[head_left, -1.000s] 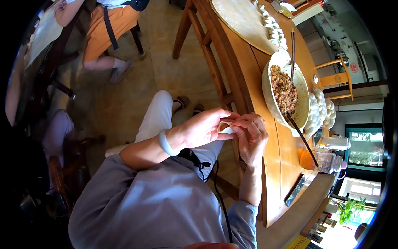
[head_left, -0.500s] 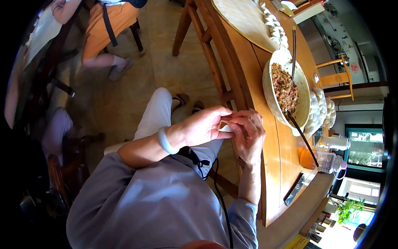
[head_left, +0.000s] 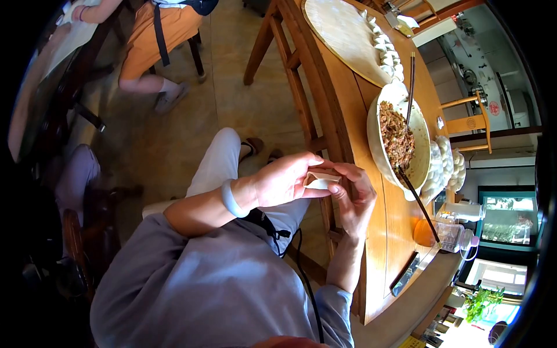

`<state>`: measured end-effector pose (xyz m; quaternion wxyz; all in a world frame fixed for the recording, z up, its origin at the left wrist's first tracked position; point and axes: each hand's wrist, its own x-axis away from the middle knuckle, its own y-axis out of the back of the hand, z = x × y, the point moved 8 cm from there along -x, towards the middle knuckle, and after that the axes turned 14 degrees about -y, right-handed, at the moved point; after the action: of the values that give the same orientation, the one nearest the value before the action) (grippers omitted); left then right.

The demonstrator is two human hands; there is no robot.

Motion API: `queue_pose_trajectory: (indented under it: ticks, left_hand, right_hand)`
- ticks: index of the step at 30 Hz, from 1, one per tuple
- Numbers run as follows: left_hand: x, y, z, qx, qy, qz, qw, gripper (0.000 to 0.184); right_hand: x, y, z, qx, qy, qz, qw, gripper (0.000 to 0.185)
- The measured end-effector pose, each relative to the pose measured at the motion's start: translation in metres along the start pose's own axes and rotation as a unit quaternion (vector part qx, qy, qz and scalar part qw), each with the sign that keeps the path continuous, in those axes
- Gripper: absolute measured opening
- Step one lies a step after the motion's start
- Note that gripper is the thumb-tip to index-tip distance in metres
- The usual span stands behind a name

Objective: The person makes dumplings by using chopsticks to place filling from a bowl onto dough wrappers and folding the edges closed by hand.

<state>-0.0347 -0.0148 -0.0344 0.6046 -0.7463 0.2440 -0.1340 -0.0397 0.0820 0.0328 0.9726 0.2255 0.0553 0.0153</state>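
In front of my lap I hold a dumpling (head_left: pixel 321 181), its pale wrapper folded over and a darker opening showing along one side. My left hand (head_left: pixel 278 178), with a pale bangle at the wrist, cradles it between thumb and fingers. On the other end, the thumb and curled fingers of my right hand (head_left: pixel 355 198) touch the wrapper edge. Beside my hands on the table stands a large white bowl (head_left: pixel 376 136) of minced filling (head_left: pixel 395 136). Two pairs of dark chopsticks (head_left: pixel 420 203) rest in it.
Behind the bowl, a round board (head_left: pixel 336 35) on the wooden table (head_left: pixel 377 243) carries a row of finished dumplings (head_left: pixel 387 51). Bagged white items (head_left: pixel 444 165), a bottle of orange liquid (head_left: pixel 441 232) and a phone (head_left: pixel 404 274) lie nearby. A person in orange shorts (head_left: pixel 154 49) sits at left.
My right hand's fingers have loosened and shifted slightly along the dumpling, so more of the wrapper shows. The view has tilted a little.
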Motion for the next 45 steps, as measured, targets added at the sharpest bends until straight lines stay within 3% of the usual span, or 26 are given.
queue_pose_trajectory:
  ticks: [4, 10, 14, 19, 22, 28, 31, 34, 42, 45]
  left_hand:
    - [0.002, 0.004, 0.001, -0.019, 0.008, -0.017, 1.0, 0.047]
    - [0.0, -0.002, -0.001, 0.01, 0.002, -0.01, 1.0, 0.037]
    - [0.001, -0.005, -0.005, -0.022, -0.004, 0.003, 1.0, 0.04]
    - [0.0, 0.007, -0.004, 0.012, -0.017, -0.046, 0.999, 0.029]
    - [0.002, 0.004, -0.003, -0.004, 0.001, -0.022, 1.0, 0.03]
    - [0.001, 0.01, -0.003, -0.017, -0.01, -0.032, 0.999, 0.038]
    - [0.0, 0.003, -0.007, -0.014, -0.021, 0.003, 1.0, 0.037]
    - [0.001, 0.006, -0.009, 0.011, -0.028, -0.02, 0.999, 0.035]
    - [0.002, 0.01, -0.006, 0.007, -0.021, -0.001, 1.0, 0.036]
    - [0.0, 0.01, -0.004, -0.008, -0.014, 0.003, 1.0, 0.039]
  right_hand:
    - [0.003, 0.003, -0.007, 0.047, 0.058, 0.018, 0.997, 0.022]
    - [0.0, 0.0, -0.01, -0.038, 0.006, 0.018, 0.999, 0.017]
    - [-0.002, -0.007, -0.014, 0.042, 0.066, 0.052, 0.996, 0.023]
    - [-0.004, -0.019, 0.011, 0.071, 0.072, 0.058, 0.993, 0.023]
    - [-0.001, -0.03, 0.027, 0.166, 0.137, 0.061, 0.975, 0.021]
    - [-0.002, -0.034, 0.035, 0.183, 0.192, 0.036, 0.963, 0.016]
    - [-0.004, -0.034, 0.03, 0.187, 0.183, 0.041, 0.964, 0.017]
    - [-0.006, -0.03, 0.03, 0.13, 0.117, 0.039, 0.984, 0.016]
    - [-0.004, -0.03, 0.016, 0.123, 0.147, 0.088, 0.978, 0.022]
    - [-0.006, -0.024, 0.004, 0.058, 0.067, 0.086, 0.992, 0.028]
